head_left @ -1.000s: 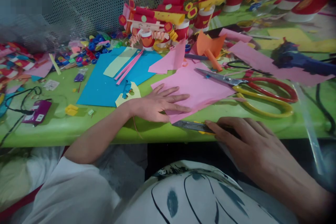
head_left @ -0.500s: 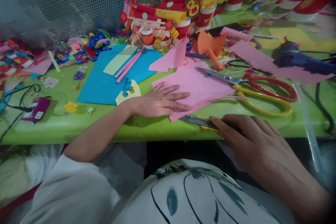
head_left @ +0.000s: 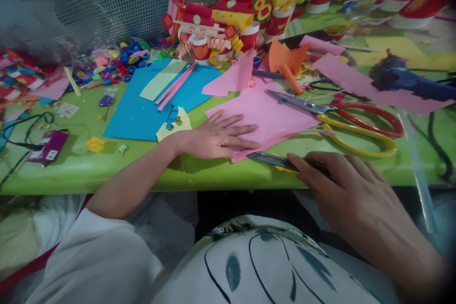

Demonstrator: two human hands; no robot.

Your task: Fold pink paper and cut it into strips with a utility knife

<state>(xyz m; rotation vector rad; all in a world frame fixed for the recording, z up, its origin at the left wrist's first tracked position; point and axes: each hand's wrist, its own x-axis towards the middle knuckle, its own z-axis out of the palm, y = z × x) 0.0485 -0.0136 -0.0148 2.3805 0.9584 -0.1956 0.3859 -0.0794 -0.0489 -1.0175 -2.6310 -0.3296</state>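
My left hand (head_left: pixel 221 137) lies flat with its fingers spread on a sheet of pink paper (head_left: pixel 274 109). Held in my right hand (head_left: pixel 342 190) is a craft knife (head_left: pixel 272 161), its handle mostly hidden by the fingers. The dark blade reaches left along the near edge of the pink sheet, close to my left fingertips; whether it touches the paper I cannot tell. Large scissors (head_left: pixel 335 116) with red and yellow handles rest just beyond my right hand, their blades over the pink sheet. A cut pale yellow paper piece (head_left: pixel 178 123) lies beside my left wrist.
Blue paper (head_left: pixel 124 116) carries pink strips (head_left: pixel 176 86) and a pale strip. Paper-cup figures (head_left: pixel 201 50) stand behind. A blue glue gun (head_left: pixel 409 78) lies at right, a purple box with cables (head_left: pixel 48 147) at left. The green table's edge (head_left: pixel 124 185) runs before me.
My right hand and the knife have shifted slightly to the right and up. My left hand stays pressed on the pink sheet.
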